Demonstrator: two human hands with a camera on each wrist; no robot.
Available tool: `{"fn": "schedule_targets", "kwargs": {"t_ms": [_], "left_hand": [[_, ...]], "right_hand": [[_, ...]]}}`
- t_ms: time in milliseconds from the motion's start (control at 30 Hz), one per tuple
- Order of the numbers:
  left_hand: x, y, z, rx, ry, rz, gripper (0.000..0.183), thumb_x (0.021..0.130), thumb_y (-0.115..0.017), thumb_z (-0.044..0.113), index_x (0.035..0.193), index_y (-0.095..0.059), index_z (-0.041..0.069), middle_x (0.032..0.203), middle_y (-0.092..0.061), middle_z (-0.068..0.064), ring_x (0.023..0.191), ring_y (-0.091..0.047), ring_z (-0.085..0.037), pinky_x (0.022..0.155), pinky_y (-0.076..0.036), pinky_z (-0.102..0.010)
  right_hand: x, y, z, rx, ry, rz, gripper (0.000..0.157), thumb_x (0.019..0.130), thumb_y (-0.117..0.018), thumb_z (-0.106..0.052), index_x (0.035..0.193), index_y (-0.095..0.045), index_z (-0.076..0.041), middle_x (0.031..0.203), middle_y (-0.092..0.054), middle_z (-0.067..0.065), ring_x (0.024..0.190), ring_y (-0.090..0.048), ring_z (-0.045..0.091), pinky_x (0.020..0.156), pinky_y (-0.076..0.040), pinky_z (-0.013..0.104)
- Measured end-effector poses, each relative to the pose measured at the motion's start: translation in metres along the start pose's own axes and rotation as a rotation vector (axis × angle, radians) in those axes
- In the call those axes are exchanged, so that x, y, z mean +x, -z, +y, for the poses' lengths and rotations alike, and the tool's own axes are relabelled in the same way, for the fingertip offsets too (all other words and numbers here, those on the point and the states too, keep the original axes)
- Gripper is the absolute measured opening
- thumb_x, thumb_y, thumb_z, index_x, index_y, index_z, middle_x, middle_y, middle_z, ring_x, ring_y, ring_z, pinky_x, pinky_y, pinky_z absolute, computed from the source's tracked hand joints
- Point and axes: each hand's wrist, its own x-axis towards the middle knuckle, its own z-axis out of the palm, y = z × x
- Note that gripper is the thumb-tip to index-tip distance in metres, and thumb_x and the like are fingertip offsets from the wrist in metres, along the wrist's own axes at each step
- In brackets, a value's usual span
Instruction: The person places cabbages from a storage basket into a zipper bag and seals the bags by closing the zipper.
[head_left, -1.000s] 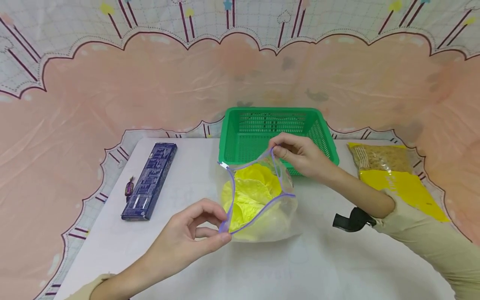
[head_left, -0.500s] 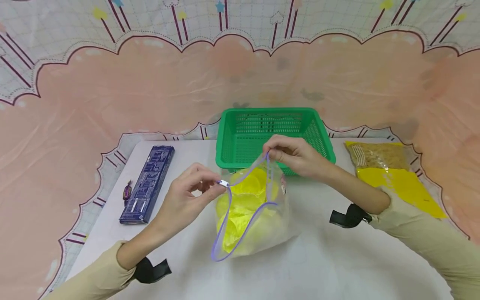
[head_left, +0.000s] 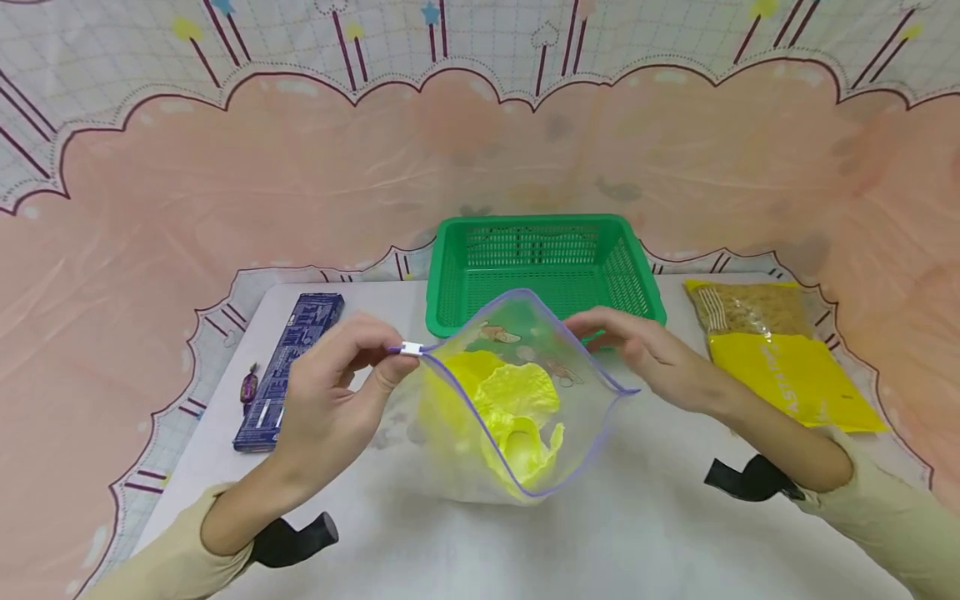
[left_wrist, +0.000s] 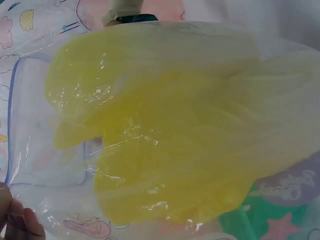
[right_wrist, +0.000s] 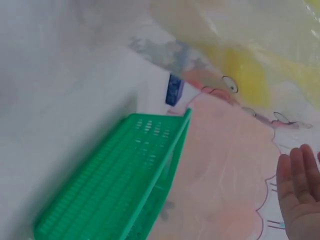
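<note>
A clear zip bag (head_left: 525, 333) with purple zip edges stands in front of the basket, its mouth spread toward the head camera. Yellow crinkled material (head_left: 517, 392) lies inside it. My left hand (head_left: 330, 392) pinches the bag's left corner by the white zip slider (head_left: 411, 348). Beside the mouth's right edge is my right hand (head_left: 667, 358), its fingers relaxed and holding nothing. Those fingers (right_wrist: 299, 180) show extended in the right wrist view. Through the film in the left wrist view, the yellow material (left_wrist: 165, 150) fills much of the bag.
Behind the bag sits a green perforated basket (head_left: 447, 275). On the left are a long dark blue box (head_left: 279, 367), partly covered by my hand, and a small wrapped candy (head_left: 249, 386). A yellow pasta bag (head_left: 787, 367) lies at the right end of the white table (head_left: 652, 533).
My left hand has shifted from the bag's near corner to the slider corner and pulled it left. My right hand has let go of the far edge and moved right. The mouth is wider.
</note>
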Motion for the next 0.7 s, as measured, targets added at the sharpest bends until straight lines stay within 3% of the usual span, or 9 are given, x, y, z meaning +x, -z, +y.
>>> {"fn": "schedule_targets", "kwargs": {"t_ms": [67, 200, 300, 400, 600, 700], "left_hand": [[-0.002, 0.003, 0.002, -0.021, 0.010, 0.008, 0.017, 0.087, -0.069, 0.005, 0.088, -0.060, -0.009, 0.084, -0.057, -0.007, 0.079, -0.055, -0.008, 0.078, -0.053, -0.011], [-0.005, 0.008, 0.003, -0.056, 0.018, 0.018, 0.017, 0.086, -0.069, 0.001, 0.088, -0.059, -0.012, 0.085, -0.058, -0.006, 0.079, -0.057, -0.008, 0.077, -0.054, -0.011], [-0.006, 0.012, 0.004, -0.056, 0.013, 0.030, 0.022, 0.086, -0.070, 0.005, 0.088, -0.059, -0.014, 0.085, -0.059, -0.007, 0.079, -0.057, -0.008, 0.078, -0.054, -0.012], [-0.007, 0.016, 0.005, -0.033, 0.001, 0.049, 0.027, 0.086, -0.071, 0.009, 0.086, -0.059, -0.016, 0.085, -0.061, -0.005, 0.080, -0.057, -0.007, 0.078, -0.054, -0.012], [-0.002, 0.025, 0.011, 0.060, -0.054, 0.085, 0.029, 0.084, -0.074, 0.009, 0.081, -0.061, -0.016, 0.083, -0.063, -0.002, 0.078, -0.057, -0.007, 0.073, -0.050, -0.010], [0.001, 0.023, 0.013, 0.055, -0.087, 0.081, 0.027, 0.083, -0.075, 0.008, 0.078, -0.062, -0.016, 0.080, -0.064, -0.005, 0.077, -0.058, -0.008, 0.072, -0.050, -0.010]], "right_hand": [[-0.009, -0.001, 0.001, -0.053, 0.121, 0.003, 0.064, 0.100, -0.034, -0.055, 0.127, -0.056, -0.001, 0.118, -0.064, 0.008, 0.107, -0.057, 0.008, 0.094, -0.048, 0.019], [-0.017, -0.006, 0.003, -0.139, 0.340, 0.080, 0.038, 0.096, -0.058, -0.034, 0.111, -0.065, 0.000, 0.101, -0.068, 0.007, 0.092, -0.059, 0.009, 0.087, -0.049, 0.014], [-0.018, -0.009, 0.008, -0.146, 0.407, 0.141, 0.024, 0.094, -0.062, -0.020, 0.102, -0.068, 0.001, 0.092, -0.069, 0.008, 0.088, -0.060, 0.009, 0.083, -0.051, 0.012], [-0.024, -0.010, 0.018, -0.129, 0.399, 0.190, 0.022, 0.095, -0.060, -0.017, 0.097, -0.069, 0.002, 0.087, -0.069, 0.008, 0.085, -0.060, 0.008, 0.081, -0.051, 0.011], [-0.045, -0.014, 0.042, -0.065, 0.255, 0.213, 0.006, 0.091, -0.063, -0.002, 0.094, -0.068, -0.002, 0.082, -0.068, 0.004, 0.084, -0.061, 0.006, 0.077, -0.052, 0.012], [-0.050, -0.021, 0.049, -0.100, 0.185, 0.215, 0.016, 0.086, -0.065, 0.007, 0.092, -0.069, -0.007, 0.081, -0.069, 0.000, 0.081, -0.061, 0.004, 0.076, -0.052, 0.012]]}}
